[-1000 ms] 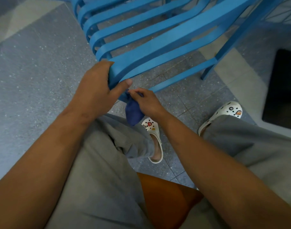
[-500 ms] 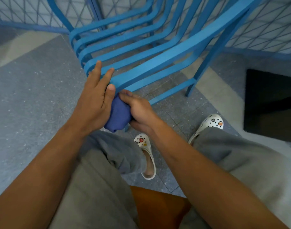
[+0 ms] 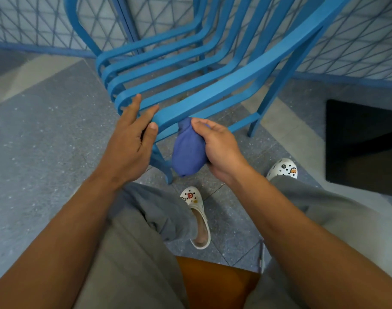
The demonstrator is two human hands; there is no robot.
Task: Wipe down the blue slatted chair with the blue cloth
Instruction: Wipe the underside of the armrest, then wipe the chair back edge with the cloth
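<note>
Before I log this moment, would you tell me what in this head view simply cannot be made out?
- Blue slatted chair: the backrest top is cut off by the upper frame edge.
- Blue cloth: its top goes under the front slat, so where it touches is hidden; the right hand covers its right side.
- Left hand: the palm faces away, so its contact with the slat edge is unclear.
- Black object at right: cut off and too dark to identify.

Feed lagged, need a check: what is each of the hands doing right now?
Left hand: open, straight fingers resting on the front slat of the blue chair.
Right hand: closed around the bunched blue cloth.
</note>
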